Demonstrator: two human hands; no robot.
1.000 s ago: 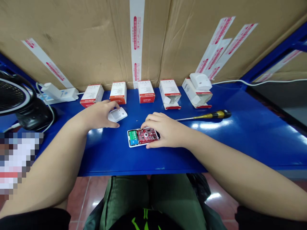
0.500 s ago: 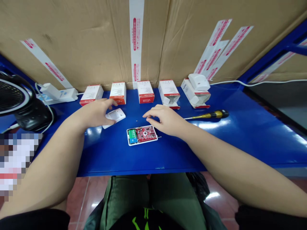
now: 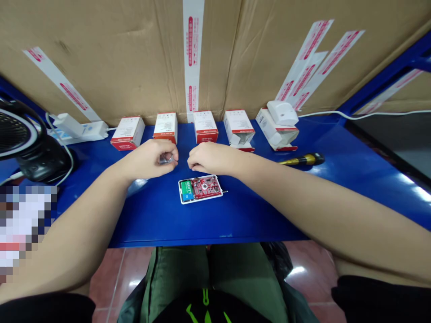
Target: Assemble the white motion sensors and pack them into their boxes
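My left hand [image 3: 148, 159] curls around a pale piece [image 3: 166, 158]; my right hand [image 3: 215, 158] is bunched, any contents hidden. The circuit board [image 3: 205, 187] lies nearer me on the bench [image 3: 202, 229]; lifting it calls for freed fingers.

Open white case [image 3: 202, 199] w/ red PCB [image 3: 210, 185] & green-blue batt. [image 3: 187, 190] lies flat on blue tabletop [image 3: 151, 220], slightly angled, thin rod [image 3: 225, 192] out R end. Pale pc. [image 3: 165, 159], mostly hidden, sits in L hand [image 3: 151, 159].

head cam | above the lap [image 3: 208, 273] – looks forward and down | blue table [image 3: 151, 220] close – cardboard [image 3: 128, 58] beyond it
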